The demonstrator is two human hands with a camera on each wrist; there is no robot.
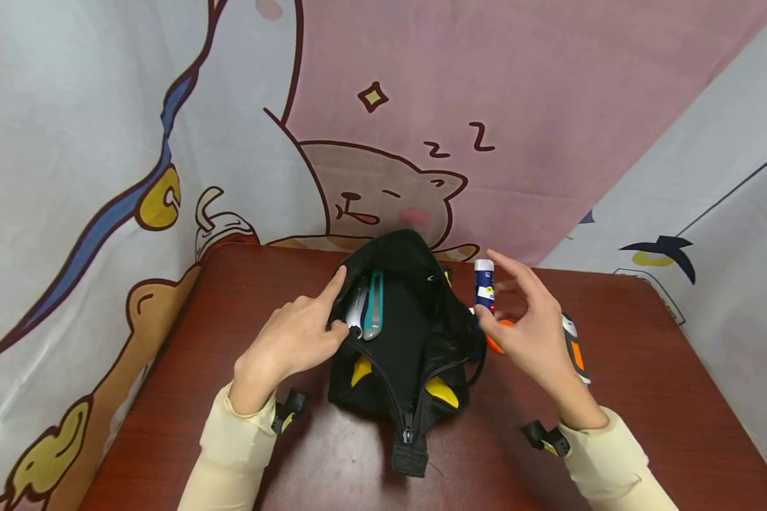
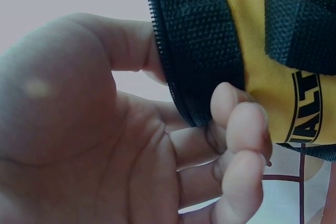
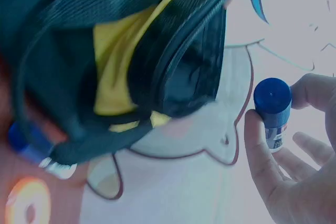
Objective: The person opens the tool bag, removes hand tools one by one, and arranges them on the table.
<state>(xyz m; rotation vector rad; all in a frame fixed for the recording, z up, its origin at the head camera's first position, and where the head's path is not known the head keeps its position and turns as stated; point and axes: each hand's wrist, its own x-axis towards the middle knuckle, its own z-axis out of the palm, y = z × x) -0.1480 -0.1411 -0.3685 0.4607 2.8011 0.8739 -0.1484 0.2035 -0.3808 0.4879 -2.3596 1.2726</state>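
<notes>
A black and yellow zippered tool bag [image 1: 383,390] stands unzipped on the table. My left hand [image 1: 294,337] grips its left rim, the thumb and fingers on either side of the zipper edge [image 2: 181,51]. Inside the bag, against the left wall, lie a teal utility knife [image 1: 373,305] and a grey-white tool [image 1: 356,309] whose kind is unclear. To the right of the bag, my right hand [image 1: 533,330] pinches a glue stick [image 1: 484,280] between thumb and fingers. Its blue end [image 3: 272,95] shows in the right wrist view, clear of the bag.
An orange ring-shaped thing [image 1: 495,339] lies right of the bag, partly behind my right hand. Beside it in the right wrist view is another blue and white tube [image 3: 31,145]. A black, white and orange object [image 1: 575,348] sits farther right. A cartoon-printed cloth [image 1: 518,85] hangs behind the table.
</notes>
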